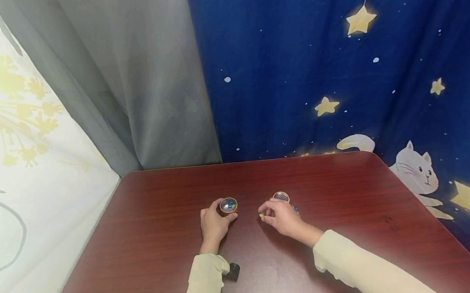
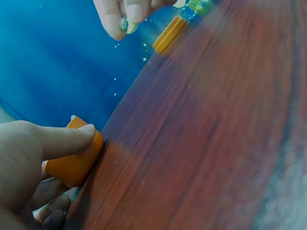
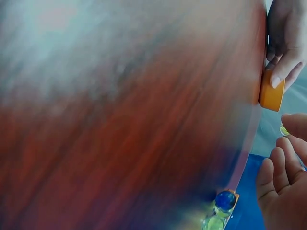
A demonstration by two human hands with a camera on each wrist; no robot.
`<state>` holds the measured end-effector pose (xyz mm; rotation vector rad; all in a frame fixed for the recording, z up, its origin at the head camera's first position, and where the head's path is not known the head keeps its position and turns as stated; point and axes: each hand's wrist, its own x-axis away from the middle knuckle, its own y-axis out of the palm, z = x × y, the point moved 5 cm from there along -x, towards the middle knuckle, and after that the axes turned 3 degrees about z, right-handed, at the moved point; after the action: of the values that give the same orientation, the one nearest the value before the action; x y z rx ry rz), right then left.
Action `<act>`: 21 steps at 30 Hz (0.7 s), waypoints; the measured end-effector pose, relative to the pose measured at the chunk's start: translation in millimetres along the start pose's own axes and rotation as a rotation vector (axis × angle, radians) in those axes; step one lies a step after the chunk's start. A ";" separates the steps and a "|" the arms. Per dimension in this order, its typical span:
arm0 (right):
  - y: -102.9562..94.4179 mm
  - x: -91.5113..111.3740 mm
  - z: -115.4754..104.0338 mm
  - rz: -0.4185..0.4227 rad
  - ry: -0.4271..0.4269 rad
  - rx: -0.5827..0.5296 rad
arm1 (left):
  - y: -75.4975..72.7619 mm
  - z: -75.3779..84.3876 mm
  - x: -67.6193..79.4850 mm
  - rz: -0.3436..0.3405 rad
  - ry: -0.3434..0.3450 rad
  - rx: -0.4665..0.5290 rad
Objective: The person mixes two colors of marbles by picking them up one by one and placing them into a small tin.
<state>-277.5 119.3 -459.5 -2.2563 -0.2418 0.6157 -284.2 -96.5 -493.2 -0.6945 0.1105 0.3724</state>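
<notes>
My left hand (image 1: pixel 215 225) grips a small round orange tin (image 1: pixel 228 206) that stands on the table, thumb on its near side. Several glass marbles show inside it. Between the thumb and fingertips of my right hand (image 1: pixel 285 218) is a clear glass marble (image 2: pixel 128 26) with a yellow-green swirl. That hand is raised to the right of the tin. Behind it, partly covered, lies the orange lid (image 1: pixel 281 195). Blue and yellow-green loose marbles (image 3: pixel 225 201) sit close beside the lid, mostly hidden by the right hand in the head view.
All of this is on a reddish-brown wooden table (image 1: pixel 160 198). A black device (image 1: pixel 233 271) sits at the left wrist. Past the far edge hang a grey curtain (image 1: pixel 159 79) and a blue star-patterned curtain (image 1: pixel 274 70).
</notes>
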 end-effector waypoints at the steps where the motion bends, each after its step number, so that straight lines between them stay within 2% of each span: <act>1: 0.9 -0.4 -0.6 -0.001 -0.003 -0.008 | -0.1 -0.1 0.0 -0.002 -0.002 0.000; 8: 6.2 -3.3 -4.7 -0.001 -0.012 -0.044 | 0.0 -1.4 -0.6 -0.005 -0.004 0.001; 21: 18.3 -9.5 -6.9 -0.003 0.040 -0.132 | 1.6 -0.8 0.1 -0.004 -0.007 -0.005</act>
<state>-282.6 99.0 -465.5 -2.3922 -0.2726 0.5672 -284.7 -95.9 -494.8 -0.6985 0.1013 0.3712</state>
